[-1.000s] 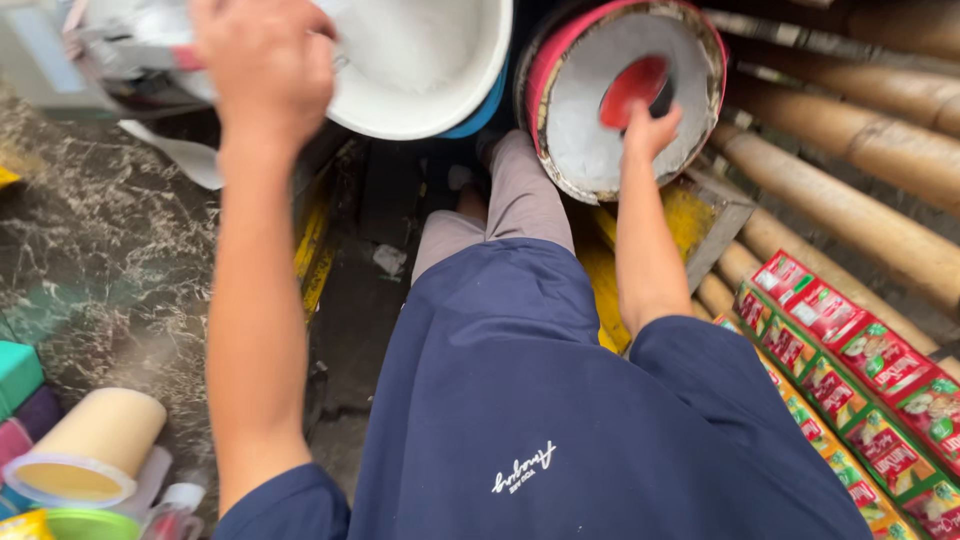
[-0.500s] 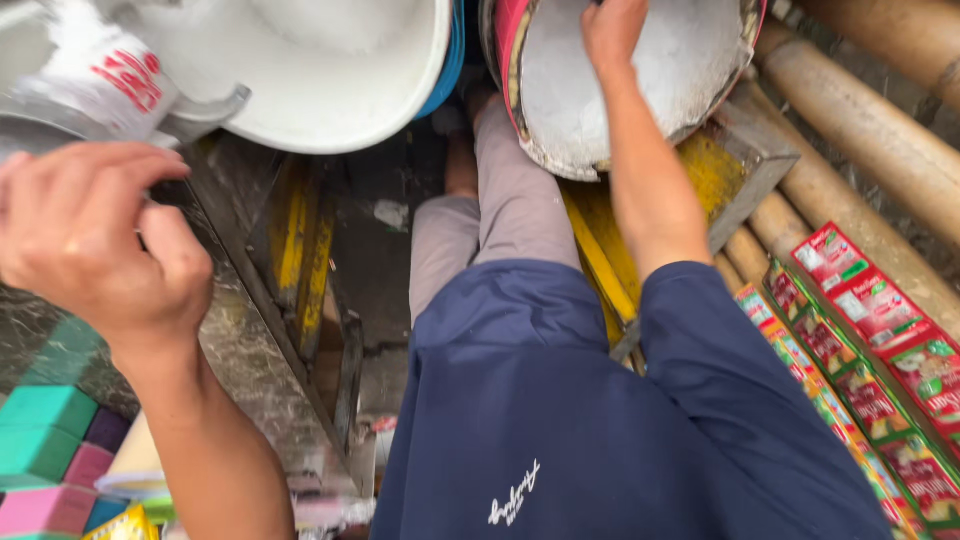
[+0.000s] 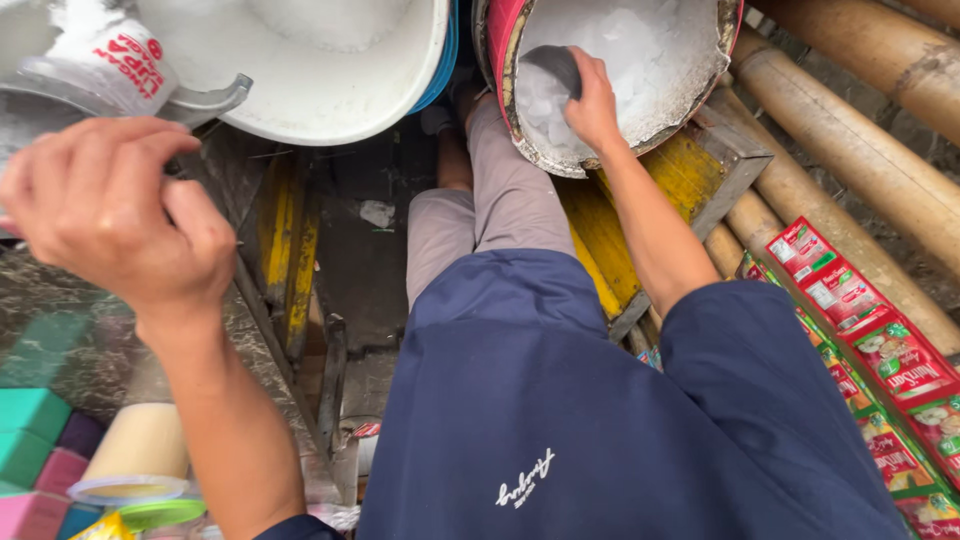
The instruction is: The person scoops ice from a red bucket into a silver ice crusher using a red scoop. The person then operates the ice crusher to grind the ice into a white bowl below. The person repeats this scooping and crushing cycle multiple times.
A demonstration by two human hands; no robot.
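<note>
At about nine o'clock the left hand (image 3: pixel 120 215) is hanging over the marbled bench (image 3: pixel 60 320), fingers curled into a loose fist; a sliver of pink is peeking out at its left edge, but whether it is gripping anything I cannot tell. Since half a second ago it is barely drifting, staying just below the big white tub (image 3: pixel 330 75) at eleven o'clock. Below it, at seven o'clock, a cream cup roll (image 3: pixel 135 455) and coloured blocks (image 3: pixel 45 440) are crowding the bench corner, so room there is tight. Through the middle, the dark gap by the yellow frame (image 3: pixel 295 250) is lying open beneath the person's knees. Moving right, the change is clearer: the right hand (image 3: pixel 592 100), earlier reaching deep toward the top of the red-rimmed bucket (image 3: pixel 505 60), is now sitting lower at one o'clock, closed around a dark scoop (image 3: pixel 555 68) that is digging into the crushed ice (image 3: pixel 640 55), which suggests a scoopful is being loaded. The bucket's ragged rim is pressing close to the wrist. Bamboo poles (image 3: pixel 850 150) at two o'clock and red-green packets (image 3: pixel 870 340) at four o'clock are hemming in the right side.
</note>
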